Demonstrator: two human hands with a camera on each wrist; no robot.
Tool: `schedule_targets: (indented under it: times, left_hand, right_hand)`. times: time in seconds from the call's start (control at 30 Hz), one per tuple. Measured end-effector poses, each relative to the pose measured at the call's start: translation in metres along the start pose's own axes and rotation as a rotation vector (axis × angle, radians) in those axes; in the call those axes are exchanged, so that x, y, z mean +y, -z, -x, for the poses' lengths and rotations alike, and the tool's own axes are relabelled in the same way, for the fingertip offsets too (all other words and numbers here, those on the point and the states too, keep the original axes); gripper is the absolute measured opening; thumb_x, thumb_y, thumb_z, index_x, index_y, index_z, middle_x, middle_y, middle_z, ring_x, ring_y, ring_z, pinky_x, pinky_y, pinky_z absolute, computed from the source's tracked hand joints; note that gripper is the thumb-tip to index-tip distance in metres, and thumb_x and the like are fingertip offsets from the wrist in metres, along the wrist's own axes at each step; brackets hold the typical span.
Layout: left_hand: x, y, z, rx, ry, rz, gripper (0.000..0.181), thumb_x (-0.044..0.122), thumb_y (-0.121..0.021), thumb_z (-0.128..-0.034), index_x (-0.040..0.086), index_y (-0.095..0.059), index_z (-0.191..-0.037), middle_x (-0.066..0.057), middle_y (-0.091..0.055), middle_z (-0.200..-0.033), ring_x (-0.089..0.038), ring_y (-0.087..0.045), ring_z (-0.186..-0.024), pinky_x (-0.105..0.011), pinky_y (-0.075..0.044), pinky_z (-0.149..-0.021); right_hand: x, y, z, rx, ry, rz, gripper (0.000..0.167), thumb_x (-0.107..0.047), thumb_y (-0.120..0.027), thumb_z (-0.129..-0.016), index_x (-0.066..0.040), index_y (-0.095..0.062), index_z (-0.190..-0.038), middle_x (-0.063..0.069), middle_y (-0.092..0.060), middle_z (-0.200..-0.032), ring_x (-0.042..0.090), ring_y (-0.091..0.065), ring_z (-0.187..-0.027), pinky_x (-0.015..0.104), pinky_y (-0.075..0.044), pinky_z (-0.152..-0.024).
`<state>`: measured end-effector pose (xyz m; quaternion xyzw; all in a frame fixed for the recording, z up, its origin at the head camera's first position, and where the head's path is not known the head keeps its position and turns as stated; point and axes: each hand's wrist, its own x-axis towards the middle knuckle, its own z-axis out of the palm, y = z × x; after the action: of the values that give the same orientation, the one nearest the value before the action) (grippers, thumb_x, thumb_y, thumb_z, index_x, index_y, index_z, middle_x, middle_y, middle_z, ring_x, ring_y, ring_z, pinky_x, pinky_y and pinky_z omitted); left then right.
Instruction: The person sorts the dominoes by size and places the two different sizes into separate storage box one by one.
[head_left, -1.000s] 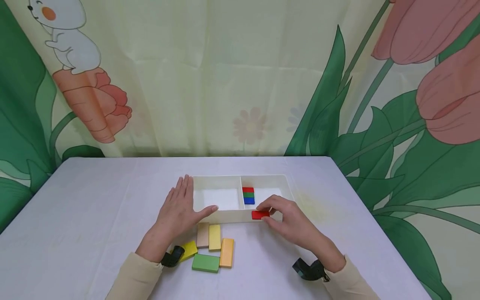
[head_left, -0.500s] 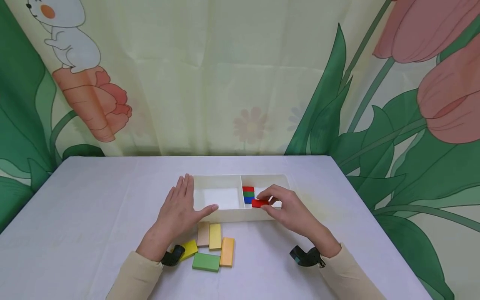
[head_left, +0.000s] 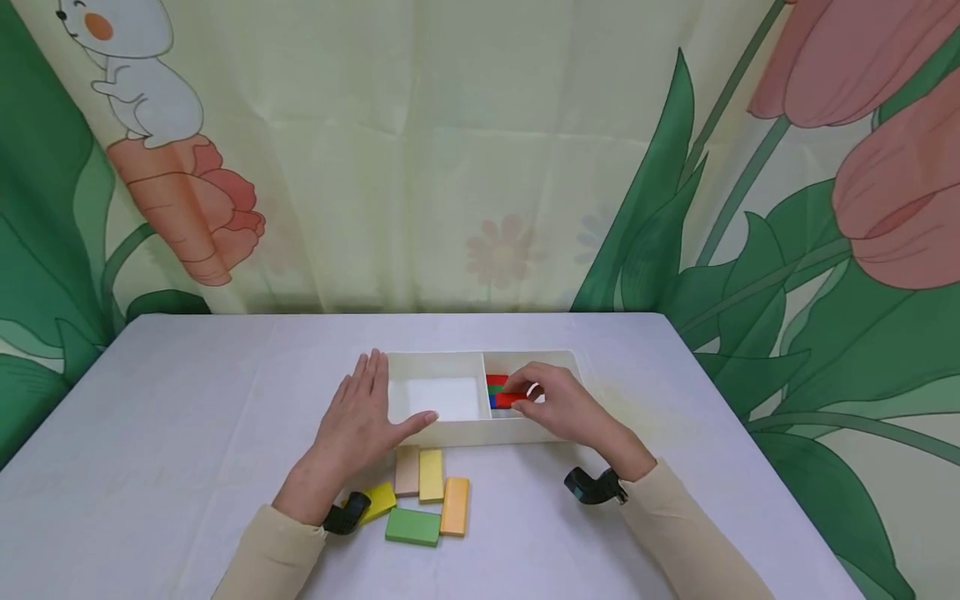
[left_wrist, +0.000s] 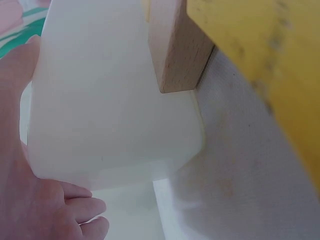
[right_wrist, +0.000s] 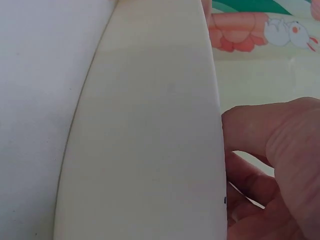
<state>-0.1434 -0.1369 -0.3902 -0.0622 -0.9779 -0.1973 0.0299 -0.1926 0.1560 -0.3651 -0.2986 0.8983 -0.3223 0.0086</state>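
Note:
A white two-compartment box (head_left: pixel 457 433) stands on the table. In its right compartment, my right hand (head_left: pixel 573 408) pinches a red block (head_left: pixel 510 401) between thumb and fingers. Behind that block, against the divider, lie another red block (head_left: pixel 497 380) and a green block (head_left: pixel 493 389); a sliver of a blue block (head_left: pixel 492 402) shows to its left. My left hand (head_left: pixel 352 433) rests along the box's left end with fingers straight, its thumb over the front rim. The box wall (right_wrist: pixel 150 125) hides the right fingertips and the held block in the right wrist view.
In front of the box lie a pale wooden block (head_left: pixel 407 472), a light yellow block (head_left: pixel 431 476), an orange block (head_left: pixel 454 507), a green block (head_left: pixel 413 527) and a yellow block (head_left: pixel 380 500) near the left wrist. A printed curtain (head_left: pixel 450 167) hangs behind the table.
My right hand has carried the red block from in front of the box's front wall over the rim and leftward into the right compartment, beside the other blocks. The left hand stays put.

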Motion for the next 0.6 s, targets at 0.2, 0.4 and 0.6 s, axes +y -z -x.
schedule_targets:
  times: [0.2,0.4,0.6]
  left_hand:
    - [0.001,0.0,0.001,0.0,-0.003,-0.002,0.119,0.079,-0.052,-0.0834,-0.006,-0.009,-0.156,-0.024,-0.009,-0.165,-0.04,-0.009,-0.153,-0.057,-0.015,-0.123]
    - [0.002,0.001,0.001,0.003,-0.005,0.0,0.119,0.078,-0.052,-0.0834,-0.006,-0.01,-0.156,-0.025,-0.01,-0.164,-0.041,-0.009,-0.153,-0.057,-0.016,-0.123]
    - [0.002,0.001,0.001,0.002,-0.002,-0.004,0.119,0.079,-0.052,-0.0833,-0.006,-0.01,-0.156,-0.024,-0.01,-0.165,-0.04,-0.009,-0.153,-0.057,-0.016,-0.123]
  right_hand:
    - [0.002,-0.001,-0.011,-0.098,-0.028,-0.022,0.017,-0.003,-0.072,-0.087,-0.007,-0.072,-0.103,0.002,-0.071,-0.097,0.013,-0.063,-0.088,0.026,-0.057,-0.081]
    - [0.007,-0.002,-0.021,-0.203,-0.019,-0.04,0.015,-0.004,-0.074,-0.086,-0.007,-0.071,-0.101,0.003,-0.071,-0.094,0.013,-0.063,-0.086,0.025,-0.056,-0.079]
    - [0.01,-0.004,-0.03,-0.289,-0.034,-0.027,0.015,-0.003,-0.076,-0.084,-0.007,-0.071,-0.097,0.001,-0.07,-0.089,0.011,-0.062,-0.081,0.022,-0.055,-0.072]
